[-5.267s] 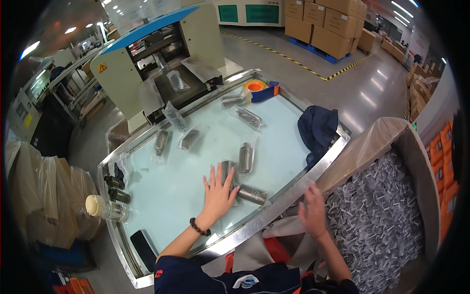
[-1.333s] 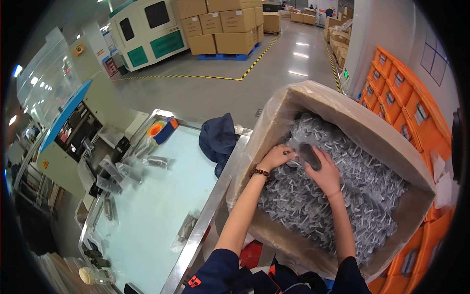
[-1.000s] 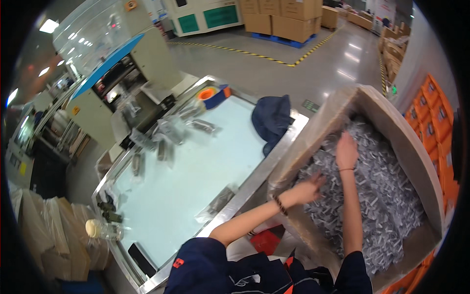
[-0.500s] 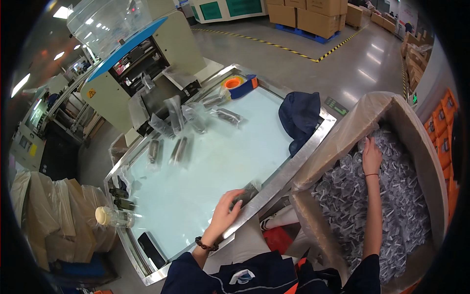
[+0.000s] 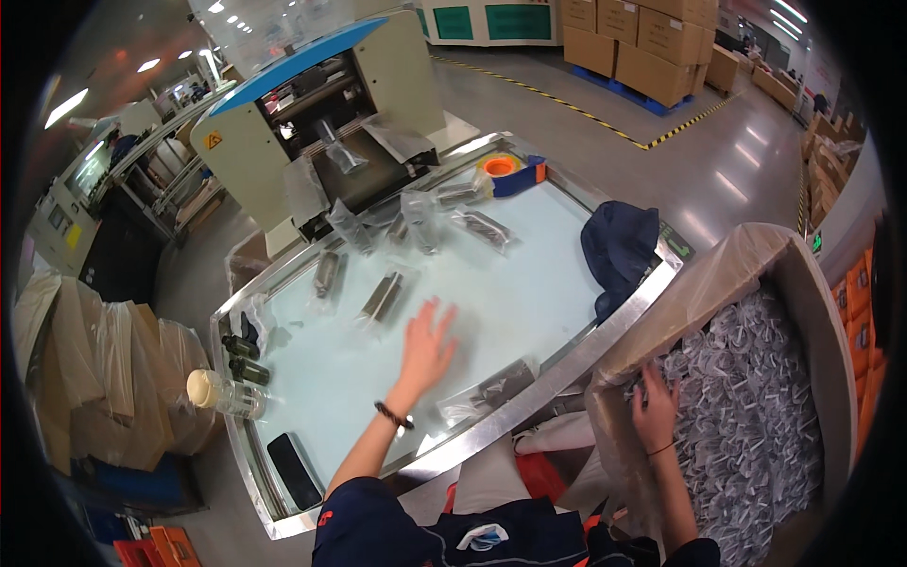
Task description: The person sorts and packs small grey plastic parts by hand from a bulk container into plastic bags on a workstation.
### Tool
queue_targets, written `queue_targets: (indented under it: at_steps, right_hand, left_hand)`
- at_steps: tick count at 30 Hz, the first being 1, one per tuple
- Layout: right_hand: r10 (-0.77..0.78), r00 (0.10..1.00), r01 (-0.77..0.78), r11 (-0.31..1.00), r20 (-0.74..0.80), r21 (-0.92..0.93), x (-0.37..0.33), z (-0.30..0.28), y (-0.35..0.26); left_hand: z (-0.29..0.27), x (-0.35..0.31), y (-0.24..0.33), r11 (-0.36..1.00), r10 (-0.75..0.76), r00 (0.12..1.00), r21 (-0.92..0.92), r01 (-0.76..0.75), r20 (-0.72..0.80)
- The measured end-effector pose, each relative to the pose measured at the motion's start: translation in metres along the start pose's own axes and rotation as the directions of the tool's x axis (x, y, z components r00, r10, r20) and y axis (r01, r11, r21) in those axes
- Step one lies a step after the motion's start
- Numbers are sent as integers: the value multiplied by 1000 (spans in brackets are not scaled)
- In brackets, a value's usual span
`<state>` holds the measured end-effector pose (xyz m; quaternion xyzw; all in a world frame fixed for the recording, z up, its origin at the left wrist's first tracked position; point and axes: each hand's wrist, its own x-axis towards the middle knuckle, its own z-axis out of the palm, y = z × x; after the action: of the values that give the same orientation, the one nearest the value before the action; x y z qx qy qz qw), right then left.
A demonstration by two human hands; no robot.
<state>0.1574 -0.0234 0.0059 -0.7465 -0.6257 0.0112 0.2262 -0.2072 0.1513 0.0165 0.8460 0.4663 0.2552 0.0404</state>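
Observation:
Over the middle of the pale table (image 5: 359,397), my left hand (image 5: 430,348) is stretched out with its fingers spread and nothing in it. Just beyond its fingertips lies a dark part in a clear bag (image 5: 383,296). Another bagged dark part (image 5: 508,381) lies by the near metal edge, to the right of my left wrist. My right hand (image 5: 656,413) is above the left side of a large lined carton (image 5: 718,250), fingers apart, with nothing visible in it. Many grey-clear plastic-wrapped pieces (image 5: 746,406) fill that carton.
At the table's far side, more bagged parts (image 5: 326,274) lie before a machine with a conveyor (image 5: 364,175). A tape roll (image 5: 499,166) and dark cap (image 5: 621,248) sit farther right. A bottle (image 5: 227,394) and phone (image 5: 294,472) are at the left edge.
My left hand has left the bagged part at the near edge and moved farther in over the table. My right hand has drawn back toward the carton's left wall. The view has shifted.

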Motion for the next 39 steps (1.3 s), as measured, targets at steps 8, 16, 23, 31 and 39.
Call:
queue_targets:
  at_steps: [8,16,23,31,39]
  right_hand:
    - [-690,723,642,656,-30,397,66,30,-176]
    - [-449,892,445,892,46,84,107,113,-165]
    - [-527,841,451,808,123,379,105,73,-149]
    - [-647,619,456,758,445,467,116,70,-132]
    - [-284,893,305,952,348,-7,109,66,-136]
  left_hand:
    - [12,7,-113,822,-397,910,397,409,-116]
    - [-15,17,8,892,-435,854,8,451,285]
    - [22,72,-86,858,-437,858,-413,306,-270]
    - [82,180,-107,955,-297,940,-61,290,-167]
    - [117,207,-53,798,-591,800,69,599,-106]
